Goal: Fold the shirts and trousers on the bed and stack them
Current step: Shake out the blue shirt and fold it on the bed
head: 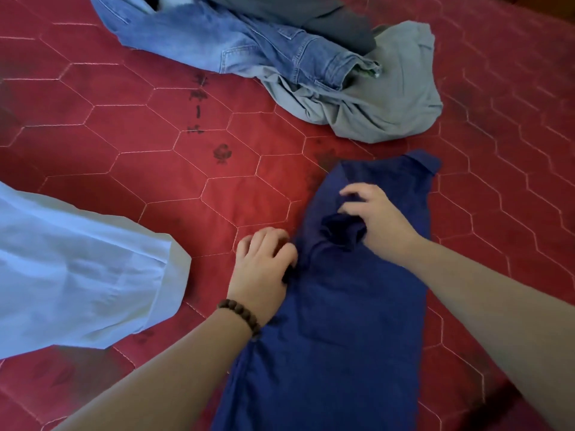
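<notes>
So the navy shirt (342,306) lies lengthwise on the red bed (155,181), mid-fold I'd say. Left hand (264,265) pinches its edge, right hand (376,216) has a grip on a bunched bit. Next probably needs flattening that bunch. Jeans (249,48) and grey garment (389,98) wait further back, unfolded.

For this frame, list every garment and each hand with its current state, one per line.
navy garment: lying lengthwise on the bed, partly folded, a fold bunched near its middle.
right hand: gripping that bunched fold.
left hand: fingers curled at the navy garment's left edge, pinching it.
light blue shirt: spread loose, unfolded.
jeans: crumpled in the pile.
grey garment: crumpled, partly under the jeans.
dark grey garment: unfolded, in the pile.
</notes>
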The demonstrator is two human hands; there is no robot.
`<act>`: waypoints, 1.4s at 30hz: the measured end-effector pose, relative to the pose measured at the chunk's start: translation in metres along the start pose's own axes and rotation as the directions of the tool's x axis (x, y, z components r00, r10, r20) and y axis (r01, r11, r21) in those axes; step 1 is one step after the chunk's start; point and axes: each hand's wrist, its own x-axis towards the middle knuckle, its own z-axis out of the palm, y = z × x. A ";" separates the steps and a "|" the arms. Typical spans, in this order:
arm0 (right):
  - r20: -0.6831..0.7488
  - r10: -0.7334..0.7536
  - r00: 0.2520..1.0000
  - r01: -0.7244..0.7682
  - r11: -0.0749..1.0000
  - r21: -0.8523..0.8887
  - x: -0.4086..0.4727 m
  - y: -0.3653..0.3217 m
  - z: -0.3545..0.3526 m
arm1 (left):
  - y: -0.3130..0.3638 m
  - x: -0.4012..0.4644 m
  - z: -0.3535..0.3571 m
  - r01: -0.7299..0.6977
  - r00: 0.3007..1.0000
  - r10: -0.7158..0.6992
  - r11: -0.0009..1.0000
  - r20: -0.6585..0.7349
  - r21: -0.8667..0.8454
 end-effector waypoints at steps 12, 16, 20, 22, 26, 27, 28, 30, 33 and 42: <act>0.098 0.620 0.779 -0.597 0.683 0.420 0.001 0.021 0.033 | -0.012 0.000 0.011 -0.058 0.965 0.012 0.984 0.261 0.169; -0.004 0.603 0.797 -0.550 0.730 0.406 0.006 0.026 0.029 | -0.010 0.002 0.009 -0.187 0.966 0.128 0.945 0.223 0.270; 0.209 0.591 0.779 -0.626 0.744 0.232 0.007 0.031 0.021 | -0.006 -0.002 0.017 -0.197 0.939 0.064 0.906 0.337 0.375; 0.206 0.577 0.791 -0.611 0.723 0.321 0.006 0.031 0.019 | -0.004 -0.001 0.019 -0.249 0.924 0.112 0.901 0.365 0.355; 0.138 0.517 0.845 -0.526 0.753 0.396 0.008 0.031 0.021 | -0.005 0.001 0.017 -0.328 0.880 0.157 0.884 0.449 0.332; 0.113 0.521 0.846 -0.517 0.749 0.415 0.012 0.032 0.021 | -0.002 0.002 0.014 -0.318 0.877 0.155 0.897 0.454 0.307; 0.088 0.532 0.842 -0.510 0.730 0.455 0.017 0.032 0.022 | 0.002 0.002 0.012 -0.312 0.876 0.168 0.912 0.452 0.265; 0.071 0.569 0.819 -0.513 0.672 0.534 0.032 0.033 0.021 | 0.008 0.002 0.012 -0.345 0.882 0.250 0.920 0.399 0.187; 0.092 0.574 0.814 -0.519 0.646 0.559 0.055 0.032 0.021 | 0.015 0.008 0.018 -0.376 0.874 0.282 0.908 0.396 0.183; 0.000 0.544 0.839 -0.507 0.782 0.362 0.068 0.038 0.014 | 0.005 0.010 0.036 -0.388 0.828 0.201 0.880 0.524 0.275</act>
